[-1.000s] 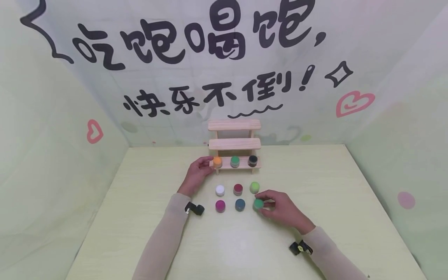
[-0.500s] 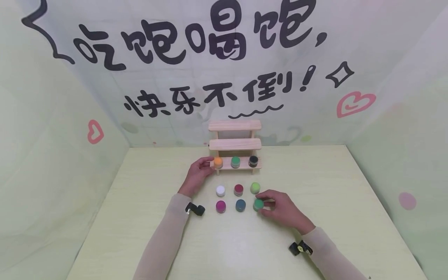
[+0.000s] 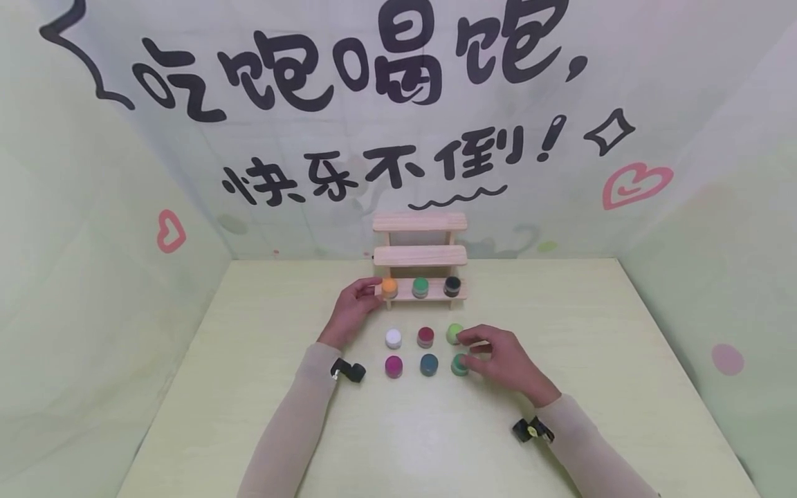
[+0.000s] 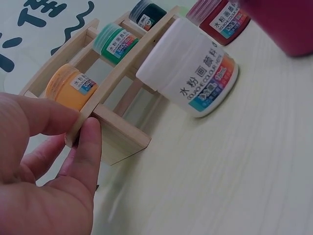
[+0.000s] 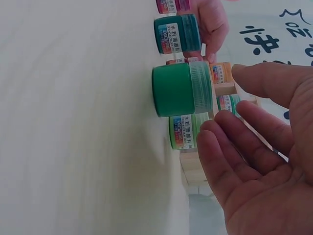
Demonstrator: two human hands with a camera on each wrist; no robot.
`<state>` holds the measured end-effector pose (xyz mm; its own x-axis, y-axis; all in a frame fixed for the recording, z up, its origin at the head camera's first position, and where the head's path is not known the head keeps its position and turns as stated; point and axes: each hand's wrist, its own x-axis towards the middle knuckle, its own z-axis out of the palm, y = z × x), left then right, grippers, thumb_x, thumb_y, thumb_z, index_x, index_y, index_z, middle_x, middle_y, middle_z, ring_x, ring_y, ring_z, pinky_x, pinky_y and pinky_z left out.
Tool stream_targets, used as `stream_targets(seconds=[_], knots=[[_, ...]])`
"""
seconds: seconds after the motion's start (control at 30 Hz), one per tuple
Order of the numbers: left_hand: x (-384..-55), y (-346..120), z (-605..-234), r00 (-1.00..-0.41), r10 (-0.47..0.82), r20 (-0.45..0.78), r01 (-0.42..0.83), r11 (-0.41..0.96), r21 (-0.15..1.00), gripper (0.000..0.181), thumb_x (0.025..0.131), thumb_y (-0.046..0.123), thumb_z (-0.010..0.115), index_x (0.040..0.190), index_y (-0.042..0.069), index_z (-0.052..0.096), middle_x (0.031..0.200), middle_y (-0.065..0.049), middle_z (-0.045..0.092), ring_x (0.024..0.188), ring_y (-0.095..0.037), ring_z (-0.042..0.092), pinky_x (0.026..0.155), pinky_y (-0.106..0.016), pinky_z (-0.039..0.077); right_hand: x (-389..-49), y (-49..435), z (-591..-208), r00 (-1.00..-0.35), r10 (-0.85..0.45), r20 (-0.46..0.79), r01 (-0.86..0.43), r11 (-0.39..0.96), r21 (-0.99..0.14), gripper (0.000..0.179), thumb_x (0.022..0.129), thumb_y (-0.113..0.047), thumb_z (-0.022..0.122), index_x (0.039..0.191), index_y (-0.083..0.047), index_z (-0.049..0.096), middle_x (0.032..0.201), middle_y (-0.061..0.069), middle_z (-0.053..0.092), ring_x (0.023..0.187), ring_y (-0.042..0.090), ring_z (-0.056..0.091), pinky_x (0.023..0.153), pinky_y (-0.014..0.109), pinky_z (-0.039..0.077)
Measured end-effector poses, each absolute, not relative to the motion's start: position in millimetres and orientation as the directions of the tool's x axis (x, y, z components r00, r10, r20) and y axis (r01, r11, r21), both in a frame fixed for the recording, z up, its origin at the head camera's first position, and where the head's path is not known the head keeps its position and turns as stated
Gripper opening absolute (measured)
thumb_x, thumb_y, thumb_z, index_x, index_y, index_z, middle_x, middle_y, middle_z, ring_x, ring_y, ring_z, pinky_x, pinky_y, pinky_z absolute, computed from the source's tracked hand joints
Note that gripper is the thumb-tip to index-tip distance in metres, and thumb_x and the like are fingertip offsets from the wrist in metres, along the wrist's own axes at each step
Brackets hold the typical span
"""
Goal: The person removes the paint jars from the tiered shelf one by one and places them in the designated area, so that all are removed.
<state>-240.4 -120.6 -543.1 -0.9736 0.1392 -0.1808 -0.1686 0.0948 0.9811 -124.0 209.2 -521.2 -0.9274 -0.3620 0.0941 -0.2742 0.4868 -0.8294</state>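
My left hand [image 3: 351, 312] pinches the left end of the lowest tier of a wooden stepped rack [image 4: 124, 125], thumb and fingers on the plank. Beside those fingertips an orange paint jar [image 4: 68, 90] stands on that tier, followed by a green paint jar [image 3: 420, 287] and a black one [image 3: 452, 287]. My right hand [image 3: 509, 361] hovers with fingers spread and holds nothing. Its thumb overlaps a green paint jar [image 5: 178, 88] in the head view, and its fingertips are right by a light green jar [image 5: 181, 131]. In the right wrist view, a gap shows between hand and green jar.
On the table before the rack stand a white jar [image 3: 393, 338], a dark red jar [image 3: 425, 337], a magenta jar [image 3: 394, 366] and a blue-teal jar [image 3: 429, 364]. Two upper tiers [image 3: 420, 256] rise behind, close to the printed back wall [image 3: 336, 228].
My right hand has let go of the front green jar and moved up and slightly forward, toward the light green jar. The left hand keeps its grip on the rack.
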Motion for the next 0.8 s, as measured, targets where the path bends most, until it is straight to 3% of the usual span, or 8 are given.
stream_targets(seconds=[0.8], knots=[[-243.9,-119.4,-547.8,-0.981,0.103,-0.162,-0.153,0.092,0.984,0.044,0.093,0.01,0.075,0.135,0.018,0.069,0.126,-0.009,0.065,0.115,-0.021,0.06,0.091,-0.024,0.057,-177.5,202.0,-501.3,-0.948,-0.23,0.22,-0.306,0.469,-0.828,0.036,0.092,-0.007,0.08,0.126,0.0,0.07,0.123,0.023,0.074,0.111,0.035,0.073,0.093,0.051,0.065]])
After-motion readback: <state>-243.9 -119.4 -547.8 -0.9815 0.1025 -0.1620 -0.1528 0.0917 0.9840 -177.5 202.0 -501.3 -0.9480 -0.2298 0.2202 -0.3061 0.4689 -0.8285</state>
